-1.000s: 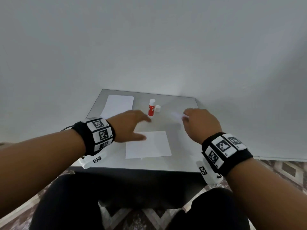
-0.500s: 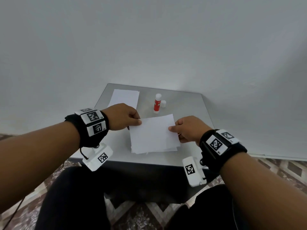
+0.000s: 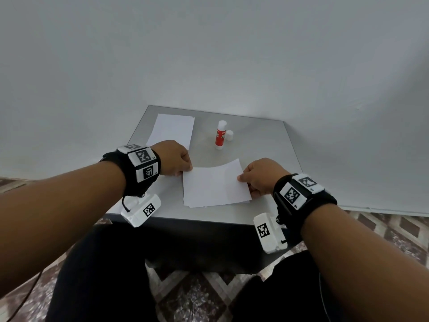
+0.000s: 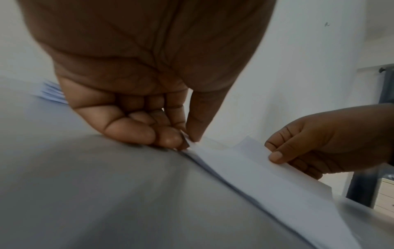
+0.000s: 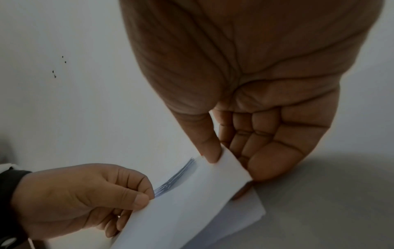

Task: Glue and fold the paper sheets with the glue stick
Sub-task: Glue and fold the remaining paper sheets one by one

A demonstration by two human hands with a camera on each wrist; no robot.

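Observation:
A white paper sheet (image 3: 214, 182) lies folding over itself near the front of the grey table (image 3: 267, 145); its upper flap bows down toward the lower half. My left hand (image 3: 176, 159) pinches the flap's left edge between thumb and fingers (image 4: 168, 138). My right hand (image 3: 260, 175) pinches the right edge, thumb on top (image 5: 210, 151). The sheet (image 4: 255, 170) runs between both hands in the left wrist view, and the sheet (image 5: 192, 198) does so in the right wrist view too. An uncapped red and white glue stick (image 3: 220, 138) stands behind the sheet, with its white cap (image 3: 229, 135) beside it.
A stack of white sheets (image 3: 173, 130) lies at the table's back left, just behind my left hand. White walls close the table in at the back and right. My legs sit below the front edge, above a patterned floor (image 3: 197, 296).
A second ago both hands were reaching over the flat sheet. They have since taken its far edge and brought it forward over the near half, and the flap now sits lower.

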